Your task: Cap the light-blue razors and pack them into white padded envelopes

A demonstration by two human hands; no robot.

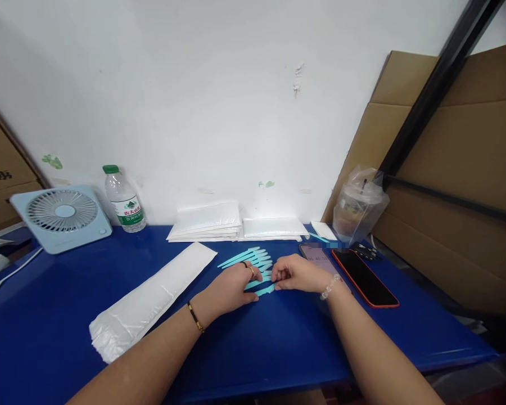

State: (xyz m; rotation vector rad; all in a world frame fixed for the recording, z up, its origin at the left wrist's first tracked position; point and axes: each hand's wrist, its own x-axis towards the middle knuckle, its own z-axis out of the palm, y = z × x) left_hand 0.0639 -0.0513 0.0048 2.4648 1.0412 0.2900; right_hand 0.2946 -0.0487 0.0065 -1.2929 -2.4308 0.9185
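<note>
Several slim turquoise plastic sticks (241, 257) lie side by side in a fanned row on the blue table, their kind too small to make out. My left hand (235, 284) rests over the left part of the row, thumb and fingers curved but apart. Its thumb is close to the left end of the nearest turquoise stick (265, 291). At that stick's right end, my right hand (298, 274) has its thumb and bent fingers closed in a pinch. Parts of the nearer sticks are hidden under my fingers.
A long white padded mailer (154, 298) lies left of my hands. Stacked white mailers (206, 222) stand along the wall. A fan (63, 216) and water bottle (126, 205) are at left; a red-edged phone (365, 278), another phone (316, 256) and a bagged cup (358, 208) at right.
</note>
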